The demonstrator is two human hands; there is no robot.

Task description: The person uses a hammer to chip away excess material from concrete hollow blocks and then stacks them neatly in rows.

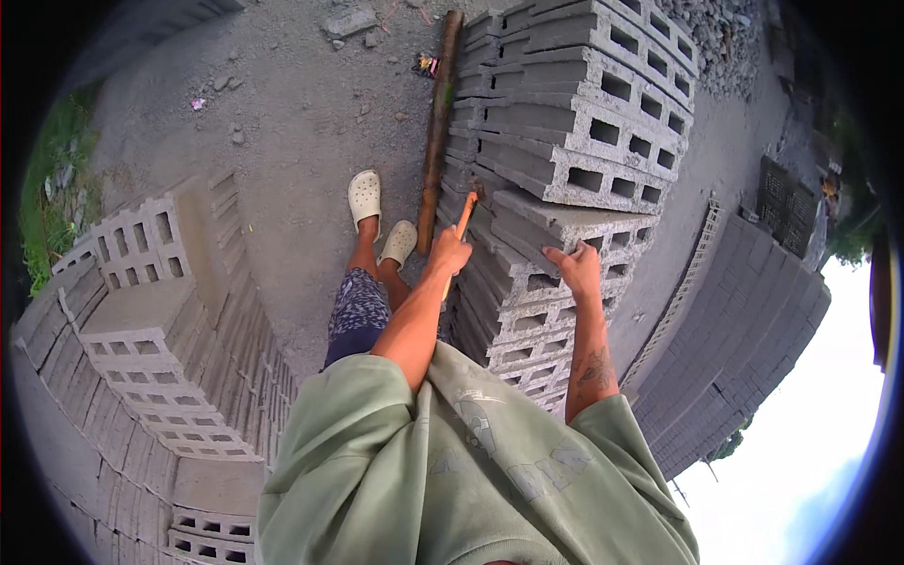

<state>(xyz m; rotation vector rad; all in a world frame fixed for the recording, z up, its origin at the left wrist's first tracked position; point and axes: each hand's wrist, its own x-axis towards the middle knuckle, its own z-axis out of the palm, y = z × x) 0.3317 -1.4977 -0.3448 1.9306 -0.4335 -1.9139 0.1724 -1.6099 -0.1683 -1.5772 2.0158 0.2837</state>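
My left hand [450, 254] is wrapped around the orange handle of a tool [466, 213]. Its small, rusty-looking head rests against or close to the side of the stacked hollow concrete blocks; the head is too small to tell its exact kind. My right hand [577, 268] has its thumb and fingers bent over the edge of a grey concrete block [537, 218] on the nearer, lower part of the stack. Taller rows of hollow blocks [603, 94] rise just beyond it, their rectangular holes facing right.
A brown pole [440, 132] stands or lies along the stack's left side, beside my pale clogs [365, 196]. More block stacks [151, 348] fill the left, and another long block stack [734, 339] lies right. A ladder-like frame [673, 292] runs between. Rubble [348, 21] lies on the ground.
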